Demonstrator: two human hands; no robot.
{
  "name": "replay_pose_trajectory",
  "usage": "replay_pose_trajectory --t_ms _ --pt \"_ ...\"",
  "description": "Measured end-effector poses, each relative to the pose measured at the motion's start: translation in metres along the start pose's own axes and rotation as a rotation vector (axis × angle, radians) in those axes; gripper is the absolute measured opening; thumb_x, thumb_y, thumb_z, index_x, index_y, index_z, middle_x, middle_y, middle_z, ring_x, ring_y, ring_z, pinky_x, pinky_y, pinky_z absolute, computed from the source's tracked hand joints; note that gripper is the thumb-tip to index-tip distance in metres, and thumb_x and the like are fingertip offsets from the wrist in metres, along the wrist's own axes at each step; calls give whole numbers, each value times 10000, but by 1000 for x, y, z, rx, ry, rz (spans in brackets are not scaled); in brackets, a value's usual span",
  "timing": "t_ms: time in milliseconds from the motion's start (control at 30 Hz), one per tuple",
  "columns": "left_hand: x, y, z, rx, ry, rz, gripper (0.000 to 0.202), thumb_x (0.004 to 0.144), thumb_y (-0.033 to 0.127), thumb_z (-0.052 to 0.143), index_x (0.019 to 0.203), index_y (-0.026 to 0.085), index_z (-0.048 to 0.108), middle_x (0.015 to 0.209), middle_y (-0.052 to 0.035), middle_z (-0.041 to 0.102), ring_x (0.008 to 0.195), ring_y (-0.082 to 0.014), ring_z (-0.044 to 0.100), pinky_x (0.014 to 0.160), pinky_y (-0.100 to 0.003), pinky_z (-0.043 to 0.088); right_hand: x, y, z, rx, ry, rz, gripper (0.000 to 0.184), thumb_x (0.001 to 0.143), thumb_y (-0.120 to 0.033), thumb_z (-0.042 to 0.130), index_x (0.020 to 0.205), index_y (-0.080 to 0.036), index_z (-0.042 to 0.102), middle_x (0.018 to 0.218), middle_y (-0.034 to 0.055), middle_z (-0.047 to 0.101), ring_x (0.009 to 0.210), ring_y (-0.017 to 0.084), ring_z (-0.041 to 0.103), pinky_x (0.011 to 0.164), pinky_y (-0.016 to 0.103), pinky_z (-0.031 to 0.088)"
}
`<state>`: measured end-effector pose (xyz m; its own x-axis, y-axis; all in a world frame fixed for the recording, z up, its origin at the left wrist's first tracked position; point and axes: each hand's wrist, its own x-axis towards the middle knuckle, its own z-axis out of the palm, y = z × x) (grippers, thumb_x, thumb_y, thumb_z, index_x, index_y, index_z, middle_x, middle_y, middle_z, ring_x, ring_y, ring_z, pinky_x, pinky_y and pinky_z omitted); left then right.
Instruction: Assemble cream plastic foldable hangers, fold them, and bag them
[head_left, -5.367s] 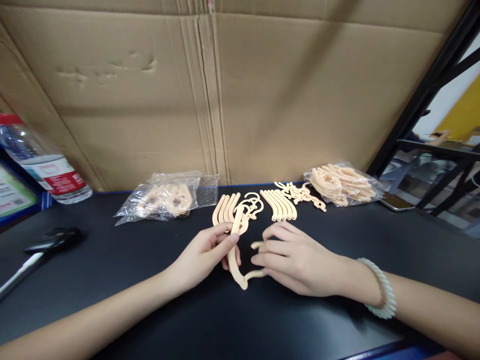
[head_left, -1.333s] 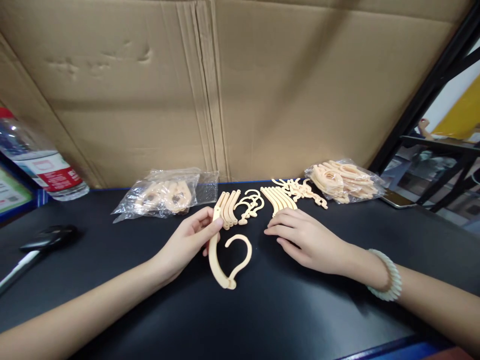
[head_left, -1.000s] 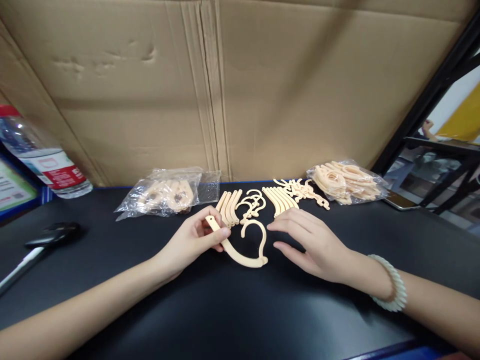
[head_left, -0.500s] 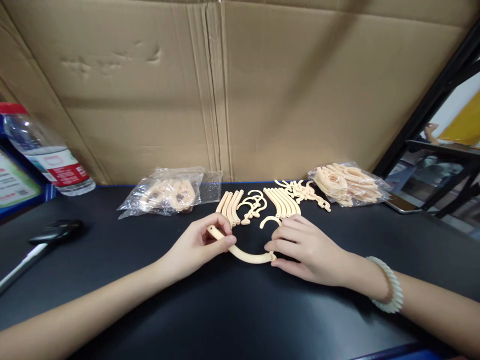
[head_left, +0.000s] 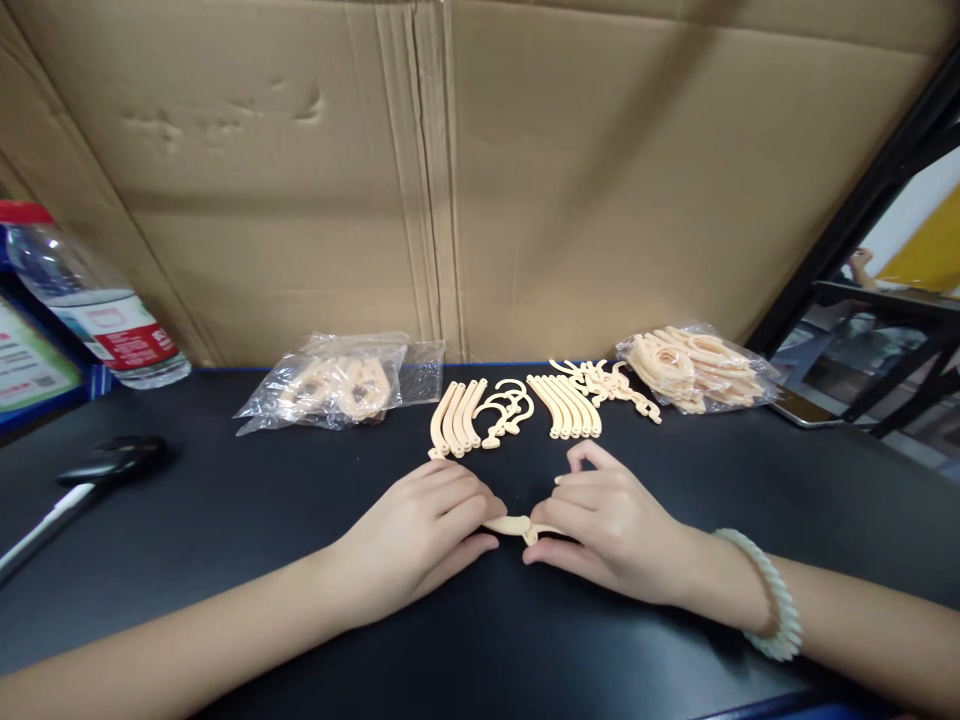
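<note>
Both my hands rest on the black table [head_left: 225, 520] and grip one cream plastic part [head_left: 517, 525], a curved arm joined to a hook. My left hand [head_left: 427, 520] covers the arm end with its fingers curled over it. My right hand [head_left: 607, 520] pinches the hook end, which is mostly hidden under the fingers. Only the short joint between the hands shows. Just beyond the hands lie a row of curved arms [head_left: 454, 418], loose hooks [head_left: 506, 408] and a second row of arms [head_left: 566, 405].
A clear bag of cream parts [head_left: 337, 385] lies at the back left, and another bag [head_left: 694, 365] at the back right. A water bottle [head_left: 82, 300] and a black tool [head_left: 105, 462] sit far left. A cardboard wall [head_left: 450, 170] closes the back.
My left hand swung the arm-and-hook piece from upright to flat. My right hand came onto its hook end. Both hands have since closed together over it, nearer to me.
</note>
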<state>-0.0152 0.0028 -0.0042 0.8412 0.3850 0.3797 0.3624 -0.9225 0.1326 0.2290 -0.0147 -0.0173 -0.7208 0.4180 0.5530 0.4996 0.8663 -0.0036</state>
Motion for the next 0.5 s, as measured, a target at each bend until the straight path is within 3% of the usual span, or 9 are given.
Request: replay_pose_trajectory --t_ms 267,500 --pt "4 6 3 -69 -64 -28 145 968 262 504 850 180 511 842 -40 589 761 -191 523 673 -286 423 7 -14 -3 -119 12 -115 266 954 -299 554 746 -149 628 575 3 560 629 159 411 742 342 358" --pt "7 6 -2 -56 -201 -2 141 959 233 492 826 193 512 851 -36 555 771 -197 504 690 -297 406 6 -15 -3 -52 -6 -112 295 961 -299 535 726 -142 617 561 -8 522 631 146 389 788 347 369"
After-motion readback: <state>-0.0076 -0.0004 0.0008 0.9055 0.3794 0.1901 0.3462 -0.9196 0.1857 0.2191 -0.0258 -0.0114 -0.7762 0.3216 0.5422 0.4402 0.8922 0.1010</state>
